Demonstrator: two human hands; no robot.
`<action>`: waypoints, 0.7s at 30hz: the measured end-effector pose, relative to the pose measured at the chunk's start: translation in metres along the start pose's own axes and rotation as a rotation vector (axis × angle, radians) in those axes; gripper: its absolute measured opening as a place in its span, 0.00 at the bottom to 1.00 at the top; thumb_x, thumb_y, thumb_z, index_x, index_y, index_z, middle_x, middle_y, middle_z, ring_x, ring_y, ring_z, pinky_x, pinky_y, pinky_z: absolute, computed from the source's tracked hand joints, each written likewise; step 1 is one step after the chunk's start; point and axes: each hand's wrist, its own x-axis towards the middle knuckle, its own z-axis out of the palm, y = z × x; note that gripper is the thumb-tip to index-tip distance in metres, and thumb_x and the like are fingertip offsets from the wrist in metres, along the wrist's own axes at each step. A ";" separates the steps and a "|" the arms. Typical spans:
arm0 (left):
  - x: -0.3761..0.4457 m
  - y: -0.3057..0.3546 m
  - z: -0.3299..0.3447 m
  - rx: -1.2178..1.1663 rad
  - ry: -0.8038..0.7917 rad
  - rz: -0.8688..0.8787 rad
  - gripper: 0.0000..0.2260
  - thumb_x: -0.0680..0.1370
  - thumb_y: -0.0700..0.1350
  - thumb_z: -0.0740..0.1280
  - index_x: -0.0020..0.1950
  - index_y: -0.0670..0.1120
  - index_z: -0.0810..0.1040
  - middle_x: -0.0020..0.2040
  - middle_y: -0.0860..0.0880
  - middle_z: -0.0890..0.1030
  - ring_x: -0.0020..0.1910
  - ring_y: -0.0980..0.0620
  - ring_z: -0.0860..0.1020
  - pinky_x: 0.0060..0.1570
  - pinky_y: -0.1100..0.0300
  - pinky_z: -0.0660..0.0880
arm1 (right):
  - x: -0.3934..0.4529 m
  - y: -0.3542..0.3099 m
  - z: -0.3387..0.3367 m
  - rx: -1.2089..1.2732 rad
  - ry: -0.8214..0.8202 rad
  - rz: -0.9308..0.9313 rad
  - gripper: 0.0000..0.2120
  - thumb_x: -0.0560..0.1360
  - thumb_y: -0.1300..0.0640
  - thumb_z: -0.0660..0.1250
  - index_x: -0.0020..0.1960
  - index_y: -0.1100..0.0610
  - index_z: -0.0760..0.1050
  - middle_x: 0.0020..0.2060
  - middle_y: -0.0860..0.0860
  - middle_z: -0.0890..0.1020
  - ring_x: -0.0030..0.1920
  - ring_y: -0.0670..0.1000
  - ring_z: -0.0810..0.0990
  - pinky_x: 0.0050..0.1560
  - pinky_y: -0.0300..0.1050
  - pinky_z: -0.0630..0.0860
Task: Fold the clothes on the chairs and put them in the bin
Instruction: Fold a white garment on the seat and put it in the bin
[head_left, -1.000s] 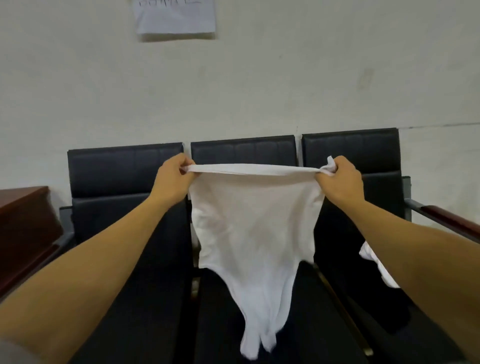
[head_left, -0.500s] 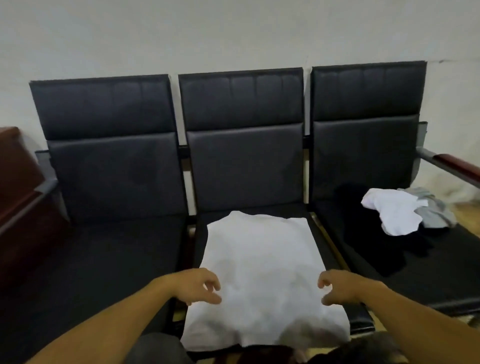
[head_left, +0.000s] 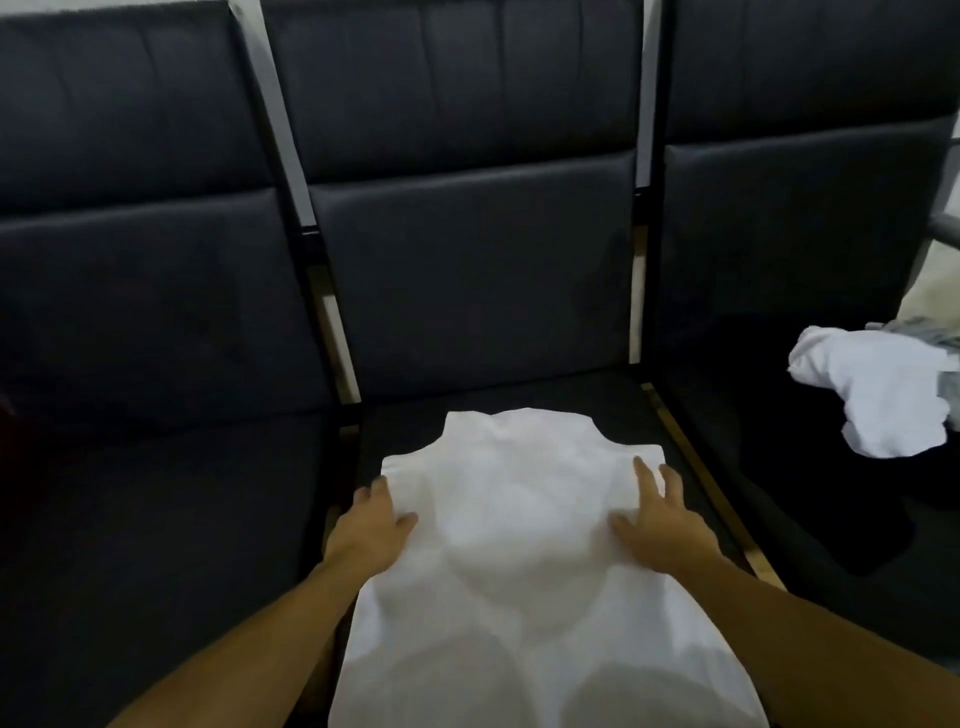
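A plain white garment (head_left: 519, 545) lay on black padded chairs (head_left: 467, 260); a second white piece (head_left: 878, 395) and a grey one (head_left: 930, 335) sat on the neighbouring black seat.

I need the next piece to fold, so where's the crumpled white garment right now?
In the head view, the crumpled white garment lies on the right-hand chair seat, against a grey garment, right of the spread white shirt.

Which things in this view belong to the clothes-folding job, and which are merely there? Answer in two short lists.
Part of the job:
- white garment, spread flat on the middle chair
- left hand and right hand, both resting on it
- crumpled white cloth and grey cloth on the right chair

Merely there:
- left chair
- wall at far right
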 end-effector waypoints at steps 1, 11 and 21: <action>0.007 -0.001 0.002 0.006 0.018 -0.012 0.33 0.83 0.57 0.63 0.81 0.44 0.53 0.76 0.43 0.62 0.66 0.36 0.75 0.63 0.46 0.74 | 0.009 -0.001 -0.001 0.013 0.007 0.024 0.42 0.80 0.39 0.62 0.81 0.44 0.37 0.81 0.52 0.43 0.67 0.62 0.75 0.58 0.52 0.79; 0.046 0.007 -0.003 -0.301 0.042 -0.055 0.07 0.79 0.43 0.69 0.44 0.45 0.72 0.41 0.45 0.78 0.37 0.47 0.77 0.36 0.52 0.75 | 0.042 -0.020 -0.018 0.074 -0.006 0.060 0.04 0.79 0.52 0.65 0.50 0.49 0.71 0.41 0.51 0.80 0.37 0.50 0.82 0.33 0.41 0.77; 0.028 0.063 -0.188 -1.229 0.176 -0.003 0.14 0.80 0.34 0.67 0.63 0.47 0.79 0.53 0.38 0.83 0.42 0.44 0.85 0.36 0.55 0.79 | 0.035 -0.097 -0.160 0.988 0.388 -0.059 0.06 0.79 0.65 0.64 0.54 0.55 0.73 0.52 0.57 0.78 0.46 0.55 0.82 0.38 0.45 0.81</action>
